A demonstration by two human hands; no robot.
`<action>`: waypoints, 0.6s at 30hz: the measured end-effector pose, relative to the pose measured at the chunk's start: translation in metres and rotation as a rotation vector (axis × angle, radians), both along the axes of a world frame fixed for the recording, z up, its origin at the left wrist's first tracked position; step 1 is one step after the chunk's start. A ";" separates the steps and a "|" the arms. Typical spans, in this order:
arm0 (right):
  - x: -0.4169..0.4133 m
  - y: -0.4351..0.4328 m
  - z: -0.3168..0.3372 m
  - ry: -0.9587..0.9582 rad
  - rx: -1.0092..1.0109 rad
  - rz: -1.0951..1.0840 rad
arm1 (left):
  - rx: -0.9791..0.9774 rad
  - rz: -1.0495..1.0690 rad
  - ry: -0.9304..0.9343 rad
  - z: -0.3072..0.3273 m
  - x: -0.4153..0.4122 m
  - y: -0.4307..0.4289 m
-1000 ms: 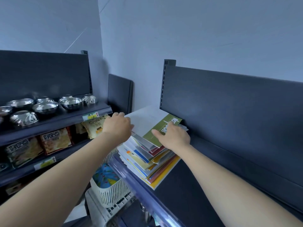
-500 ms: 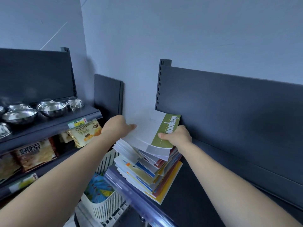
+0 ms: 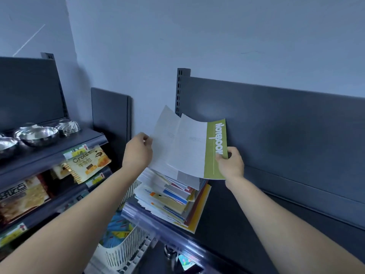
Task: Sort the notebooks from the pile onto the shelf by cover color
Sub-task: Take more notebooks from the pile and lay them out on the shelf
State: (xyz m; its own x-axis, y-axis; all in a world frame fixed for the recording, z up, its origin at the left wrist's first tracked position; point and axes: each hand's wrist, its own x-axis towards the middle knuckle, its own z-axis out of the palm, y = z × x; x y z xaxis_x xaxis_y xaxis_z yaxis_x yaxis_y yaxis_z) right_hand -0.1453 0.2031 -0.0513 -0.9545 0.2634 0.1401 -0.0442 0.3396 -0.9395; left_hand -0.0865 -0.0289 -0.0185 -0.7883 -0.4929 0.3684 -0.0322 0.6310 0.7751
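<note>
A pile of notebooks point(image 3: 173, 200) with mixed cover colors lies at the left end of the dark shelf point(image 3: 237, 224). Above the pile I hold up white-covered notebooks point(image 3: 177, 143) and a green-and-white notebook point(image 3: 214, 155) printed "notebook". My left hand point(image 3: 138, 151) pinches the left edge of the white ones. My right hand point(image 3: 230, 165) grips the green notebook's lower right edge, thumb on its cover. The lifted notebooks tilt toward me and hide the top of the pile.
The shelf's dark back panel point(image 3: 286, 125) rises behind the notebooks. On the left, another rack carries steel bowls point(image 3: 39, 133) and snack packets point(image 3: 88, 161). A white plastic basket point(image 3: 122, 248) sits below the shelf's front edge.
Both hands have lifted the top notebooks off the pile and raised them, tilting the covers up toward me. The view has shifted slightly right.
</note>
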 end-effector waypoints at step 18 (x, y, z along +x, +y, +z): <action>0.113 0.144 -0.010 0.074 -0.026 -0.365 | -0.059 -0.330 0.092 -0.021 0.027 0.125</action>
State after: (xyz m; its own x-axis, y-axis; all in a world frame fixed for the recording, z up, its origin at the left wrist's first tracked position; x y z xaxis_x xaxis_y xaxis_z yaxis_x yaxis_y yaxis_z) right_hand -0.0327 0.3469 -0.0613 -0.7847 0.5885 0.1944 0.0070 0.3221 -0.9467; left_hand -0.0591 0.0957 -0.0398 -0.8637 -0.1933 0.4655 0.2491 0.6393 0.7275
